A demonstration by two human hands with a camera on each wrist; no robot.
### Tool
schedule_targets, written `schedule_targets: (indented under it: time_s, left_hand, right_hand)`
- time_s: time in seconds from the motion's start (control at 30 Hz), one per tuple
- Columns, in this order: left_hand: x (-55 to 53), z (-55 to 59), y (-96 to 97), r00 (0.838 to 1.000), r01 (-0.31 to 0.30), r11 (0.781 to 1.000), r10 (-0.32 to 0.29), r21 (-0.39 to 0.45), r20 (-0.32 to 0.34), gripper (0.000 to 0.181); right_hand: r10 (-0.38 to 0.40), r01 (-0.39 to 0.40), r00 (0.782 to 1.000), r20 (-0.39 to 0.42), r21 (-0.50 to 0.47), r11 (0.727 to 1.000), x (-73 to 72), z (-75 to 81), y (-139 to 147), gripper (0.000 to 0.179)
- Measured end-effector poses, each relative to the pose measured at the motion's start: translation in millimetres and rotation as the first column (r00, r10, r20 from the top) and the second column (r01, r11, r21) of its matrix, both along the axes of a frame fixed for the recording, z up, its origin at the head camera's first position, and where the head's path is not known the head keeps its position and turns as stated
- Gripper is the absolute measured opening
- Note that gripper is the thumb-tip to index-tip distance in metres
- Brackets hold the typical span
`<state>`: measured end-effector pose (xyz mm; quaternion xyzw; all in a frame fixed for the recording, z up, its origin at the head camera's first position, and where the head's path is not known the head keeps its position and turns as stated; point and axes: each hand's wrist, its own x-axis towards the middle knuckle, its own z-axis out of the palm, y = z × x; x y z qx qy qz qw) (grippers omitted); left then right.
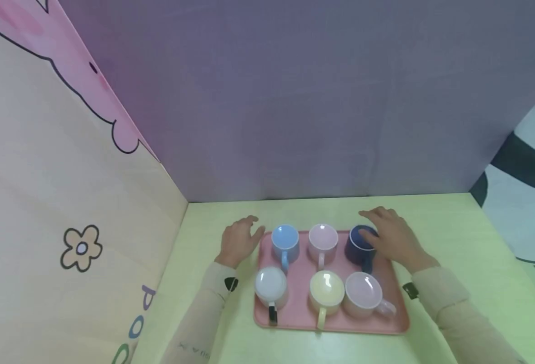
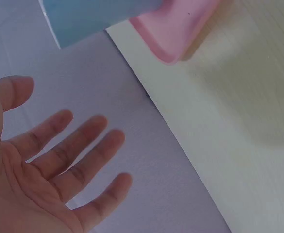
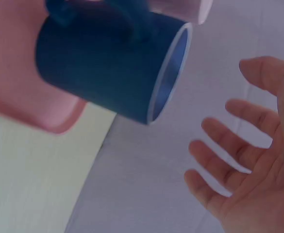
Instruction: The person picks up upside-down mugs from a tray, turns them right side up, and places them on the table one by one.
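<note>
Two rows of mugs stand upright on a pink tray [image 1: 296,303]. Along the back are a light blue mug [image 1: 285,242], a pale pink mug [image 1: 323,242] and a dark blue mug [image 1: 355,251]. In front stand a white mug with a black handle [image 1: 271,288], a yellow mug [image 1: 326,292] and another pale pink mug [image 1: 361,296]. My left hand [image 1: 239,241], fingers spread, is just left of the light blue mug and holds nothing. Above and beside the dark blue mug, my right hand [image 1: 396,240] has its fingers apart; the right wrist view shows it clear of that mug [image 3: 103,63].
The tray lies on a pale wood-grain table [image 1: 453,242]. A grey-purple wall panel [image 1: 303,101] rises behind the table's back edge. On the left is a cream panel [image 1: 112,212] with printed drawings; a white and black printed panel [image 1: 522,167] stands right.
</note>
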<state>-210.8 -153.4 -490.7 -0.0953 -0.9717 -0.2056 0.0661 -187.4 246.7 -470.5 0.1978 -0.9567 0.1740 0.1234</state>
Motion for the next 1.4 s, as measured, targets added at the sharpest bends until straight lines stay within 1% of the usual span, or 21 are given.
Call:
schedule_targets:
  time_s: [0.17, 0.3, 0.4, 0.5, 0.6, 0.83, 0.93, 1.07, 1.17, 1.33, 1.4]
  left_hand:
    - [6.5, -0.4, -2.2, 1.0, -0.005, 0.999, 0.004, 0.054, 0.03, 0.037]
    - [12.7, -4.8, -4.1, 0.997, -0.026, 0.993, 0.018, 0.119, 0.069, 0.034]
    - [17.4, -9.8, -5.5, 0.996, -0.034, 0.986, 0.019, 0.166, 0.087, 0.029]
    - [20.9, -14.4, -7.0, 0.993, -0.043, 0.975, 0.019, 0.219, 0.113, 0.025]
    - [24.8, -19.2, -9.1, 0.99, -0.06, 0.966, 0.025, 0.252, 0.139, 0.023]
    - [33.6, -27.9, -13.4, 0.982, -0.091, 0.948, 0.035, 0.305, 0.184, 0.023]
    - [35.9, -30.8, -14.3, 0.983, -0.095, 0.939, 0.036, 0.331, 0.182, 0.023]
    - [37.2, -37.6, -14.5, 0.984, -0.096, 0.929, 0.035, 0.358, 0.174, 0.022]
    - [38.5, -42.6, -14.8, 0.983, -0.1, 0.921, 0.034, 0.376, 0.18, 0.022]
    - [41.0, -48.7, -16.2, 0.983, -0.092, 0.912, 0.02, 0.401, 0.182, 0.021]
    - [41.4, -50.9, -16.7, 0.984, -0.088, 0.909, 0.014, 0.407, 0.179, 0.021]
  right_hand:
    - [0.116, -0.116, 0.993, 0.008, -0.018, 0.993, 1.8, 11.7, -14.1, 0.039]
    - [0.21, -0.21, 0.978, 0.007, -0.028, 0.977, 0.8, 17.8, -25.2, 0.033]
    - [0.256, -0.255, 0.967, 0.021, -0.03, 0.966, 0.1, 21.2, -31.1, 0.029]
    - [0.273, -0.272, 0.961, 0.05, -0.027, 0.962, -0.8, 26.0, -36.8, 0.025]
    - [0.281, -0.28, 0.956, 0.083, -0.018, 0.96, -1.2, 30.6, -43.1, 0.023]
    - [0.273, -0.277, 0.949, 0.16, 0.005, 0.961, 2.0, 39.1, -57.7, 0.023]
    - [0.277, -0.284, 0.947, 0.163, 0.018, 0.959, 1.9, 38.9, -62.2, 0.023]
    - [0.304, -0.312, 0.943, 0.137, 0.04, 0.949, 1.6, 38.0, -66.7, 0.021]
    - [0.326, -0.335, 0.937, 0.126, 0.056, 0.94, 1.5, 38.3, -70.8, 0.02]
    - [0.361, -0.369, 0.924, 0.129, 0.046, 0.928, 1.5, 39.1, -80.2, 0.021]
    - [0.37, -0.379, 0.917, 0.146, 0.034, 0.925, 2.0, 39.1, -85.6, 0.021]
